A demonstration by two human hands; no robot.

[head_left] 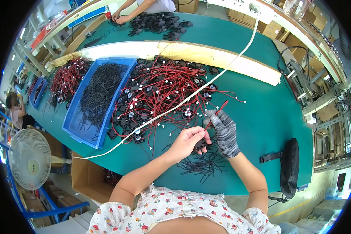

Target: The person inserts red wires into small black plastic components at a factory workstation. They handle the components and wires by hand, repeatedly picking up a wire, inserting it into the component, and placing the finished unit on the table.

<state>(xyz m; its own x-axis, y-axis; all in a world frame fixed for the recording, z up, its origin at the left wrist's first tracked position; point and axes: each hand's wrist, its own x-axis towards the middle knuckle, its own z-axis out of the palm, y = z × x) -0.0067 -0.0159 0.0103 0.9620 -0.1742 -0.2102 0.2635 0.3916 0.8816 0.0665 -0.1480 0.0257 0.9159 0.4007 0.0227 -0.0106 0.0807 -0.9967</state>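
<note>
My bare left hand (186, 144) is closed around a small black cooling fan (200, 146), with part of it showing below the fingers. Close beside it, my right hand (225, 134) wears a grey striped glove. Its fingertips pinch the fan's red wire, and a bent loop of red wire (223, 105) sticks up above them. Below both hands, thin black strips (201, 167) lie scattered on the green tabletop (152, 171). Just beyond my hands spreads a large heap of small black fans (163, 87) with red wires and white connectors.
A blue tray (71, 126) of black strips stands left of the heap, with more wired fans (70, 76) past it. A white cable (160, 114) crosses overhead. A black pouch (289, 167) lies at the right edge. Across a wooden rail (218, 54), another person's hands (123, 18) handle black parts.
</note>
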